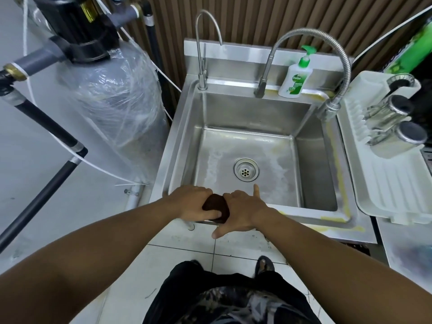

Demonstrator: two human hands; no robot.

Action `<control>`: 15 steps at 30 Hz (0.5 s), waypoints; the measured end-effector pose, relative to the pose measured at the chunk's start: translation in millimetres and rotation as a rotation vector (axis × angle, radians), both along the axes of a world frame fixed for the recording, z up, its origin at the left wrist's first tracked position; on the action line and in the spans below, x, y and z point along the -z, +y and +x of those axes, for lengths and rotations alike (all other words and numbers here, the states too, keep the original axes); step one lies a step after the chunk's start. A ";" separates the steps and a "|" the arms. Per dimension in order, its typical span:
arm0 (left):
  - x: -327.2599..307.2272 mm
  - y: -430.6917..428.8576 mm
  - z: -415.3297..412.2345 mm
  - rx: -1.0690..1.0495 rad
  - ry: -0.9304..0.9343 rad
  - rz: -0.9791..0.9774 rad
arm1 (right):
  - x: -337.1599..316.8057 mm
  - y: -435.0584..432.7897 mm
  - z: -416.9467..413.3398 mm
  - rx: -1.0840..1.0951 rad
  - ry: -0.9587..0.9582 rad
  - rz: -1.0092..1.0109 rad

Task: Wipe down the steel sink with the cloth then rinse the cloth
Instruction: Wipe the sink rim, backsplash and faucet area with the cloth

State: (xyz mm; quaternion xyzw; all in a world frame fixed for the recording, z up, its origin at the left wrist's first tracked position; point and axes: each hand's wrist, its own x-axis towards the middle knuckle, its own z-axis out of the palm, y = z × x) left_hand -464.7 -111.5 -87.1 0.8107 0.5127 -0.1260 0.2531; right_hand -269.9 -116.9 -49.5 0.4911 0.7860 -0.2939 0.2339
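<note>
Cloth lies on the front rim of the sink, left hand curled round it, right hand splayed alongside.

1. You stand in a wash-up corner of a kitchen, more working back room than home.
2. In front of you is a freestanding steel sink with a raised splashback and a deep square basin.
3. It carries two taps: a thin gooseneck tap and a flexible spring-hose tap.
4. A handwash bottle stands on its back ledge.
5. To your right a white draining rack holds steel cups lying on their sides.
6. To your left a plastic-wrapped water tank with a black valve head is piped in.
7. White floor tiles and a slatted brown wall close it in.
</note>
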 end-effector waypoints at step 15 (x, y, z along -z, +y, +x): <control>28.4 -66.5 -19.7 0.073 0.007 0.505 | 7.6 -34.2 8.1 -0.238 -0.060 0.204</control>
